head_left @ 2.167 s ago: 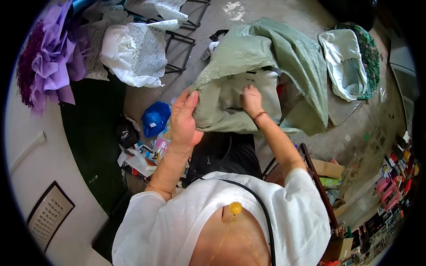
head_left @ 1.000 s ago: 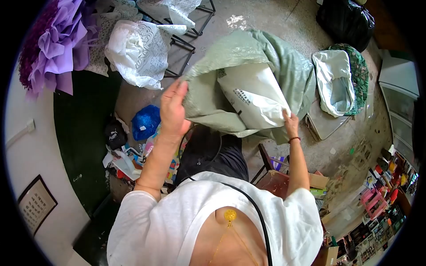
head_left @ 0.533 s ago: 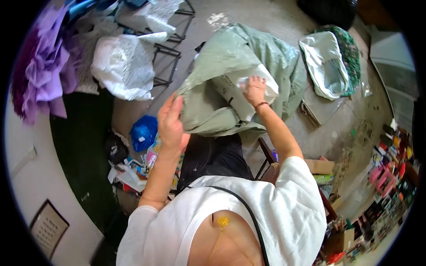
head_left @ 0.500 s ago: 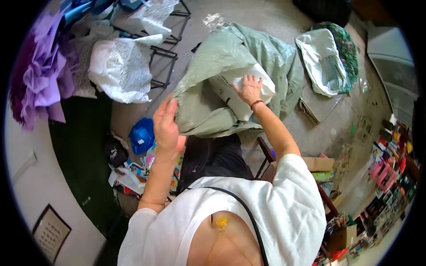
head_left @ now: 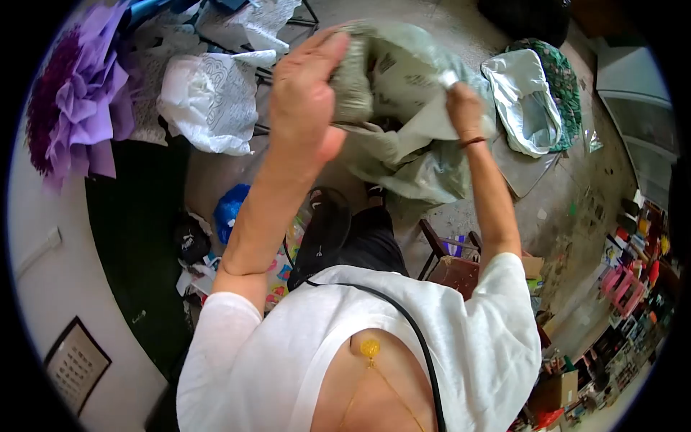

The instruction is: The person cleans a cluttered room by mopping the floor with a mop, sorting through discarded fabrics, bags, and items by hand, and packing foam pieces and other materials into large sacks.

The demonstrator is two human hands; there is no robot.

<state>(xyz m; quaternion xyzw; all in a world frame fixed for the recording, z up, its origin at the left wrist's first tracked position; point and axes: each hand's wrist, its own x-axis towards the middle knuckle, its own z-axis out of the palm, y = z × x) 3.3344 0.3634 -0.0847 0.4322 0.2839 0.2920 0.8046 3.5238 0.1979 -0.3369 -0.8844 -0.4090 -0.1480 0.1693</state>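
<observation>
A large grey-green woven sack [head_left: 439, 173] hangs between my hands at the upper middle, its mouth facing up. My left hand [head_left: 306, 90] is closed on the left side of its rim. On the right, my right hand [head_left: 466, 111] is a fist gripping the right part of the sack, with a bit of white showing at its fingertips. Inside the mouth, a pale surface with dark printing [head_left: 403, 79] shows; I cannot tell whether it is the sack's inner side or the white bag.
White patterned wrapping [head_left: 209, 101] and purple paper [head_left: 90, 108] lie at the left. A white-lined bag [head_left: 522, 101] stands on the right. Below it are a brown chair [head_left: 457, 273] and assorted goods [head_left: 626, 317]. A blue bag [head_left: 229, 212] lies near my left forearm.
Both hands have risen, lifting the sack's mouth. My right hand has left the white bag and closed on the sack. The sack now hangs higher and narrower.
</observation>
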